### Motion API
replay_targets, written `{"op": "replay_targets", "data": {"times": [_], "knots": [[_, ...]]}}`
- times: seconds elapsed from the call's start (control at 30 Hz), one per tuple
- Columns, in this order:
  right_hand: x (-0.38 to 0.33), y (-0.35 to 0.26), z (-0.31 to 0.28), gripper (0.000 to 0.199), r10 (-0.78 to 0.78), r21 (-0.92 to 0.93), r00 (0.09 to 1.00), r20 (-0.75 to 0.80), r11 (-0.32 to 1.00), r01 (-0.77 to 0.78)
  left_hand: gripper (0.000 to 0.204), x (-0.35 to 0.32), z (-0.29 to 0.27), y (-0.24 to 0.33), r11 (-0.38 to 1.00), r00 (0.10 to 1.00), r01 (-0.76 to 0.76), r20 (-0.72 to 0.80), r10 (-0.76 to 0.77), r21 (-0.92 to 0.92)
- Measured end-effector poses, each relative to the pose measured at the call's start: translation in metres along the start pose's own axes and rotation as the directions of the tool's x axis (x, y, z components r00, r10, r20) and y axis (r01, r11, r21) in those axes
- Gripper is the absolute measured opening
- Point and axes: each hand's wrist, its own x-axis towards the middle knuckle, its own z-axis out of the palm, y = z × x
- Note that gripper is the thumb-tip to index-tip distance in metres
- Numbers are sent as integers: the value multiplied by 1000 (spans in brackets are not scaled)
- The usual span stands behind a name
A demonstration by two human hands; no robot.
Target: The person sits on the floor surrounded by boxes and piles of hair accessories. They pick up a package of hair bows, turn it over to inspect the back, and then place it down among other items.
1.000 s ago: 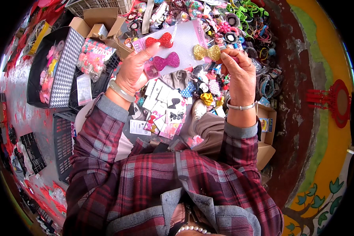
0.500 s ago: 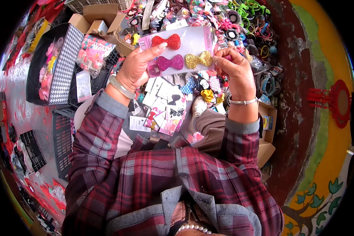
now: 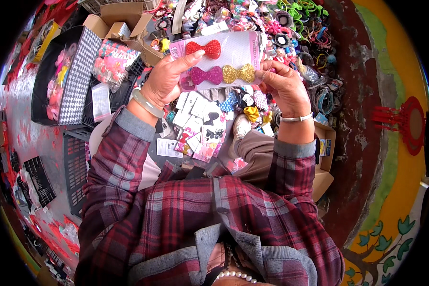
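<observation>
Up in front of me is a pink-and-white card (image 3: 238, 50) carrying three glittery hair bows. The red bow (image 3: 210, 48) sits at its upper left, above a magenta bow (image 3: 207, 75). To the right of the magenta one is a gold bow (image 3: 238, 73). My left hand (image 3: 169, 76) grips the card's left side, thumb on the front by the red bow. My right hand (image 3: 283, 83) is closed at the lower right edge, its thumb against the gold bow's end. A bit of magenta shows among its fingers, too covered to make out.
Below the card lies a pile of packaged hair accessories (image 3: 202, 121). A heap of hair ties and headbands (image 3: 314, 38) spreads beyond. At left stand a houndstooth box (image 3: 84, 74), an open carton (image 3: 117, 16) and a dark plastic crate (image 3: 76, 171); another carton (image 3: 321, 181) is at right.
The gold bow has shifted slightly left, nearer the magenta bow. The card has moved slightly right; both hands keep their hold.
</observation>
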Motion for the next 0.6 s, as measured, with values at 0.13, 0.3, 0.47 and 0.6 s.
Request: {"op": "replay_targets", "data": {"times": [0.13, 0.3, 0.47, 0.6], "knots": [[1, -8, -9, 33, -62, 180, 991, -118, 980, 83, 24, 0, 2, 2, 996, 1000, 12, -27, -14, -89], [-2, -12, -13, 28, -30, 326, 991, -132, 942, 72, 25, 2, 0, 5, 989, 1000, 13, -19, -16, -148], [1, -3, -22, 16, -66, 154, 975, -210, 983, 100, 26, 3, -2, 2, 989, 999, 27, -21, -30, -144], [-1, -9, -16, 21, -162, 131, 941, -297, 969, 208, 28, 3, -1, 3, 989, 1000, 24, 3, -24, -143]]}}
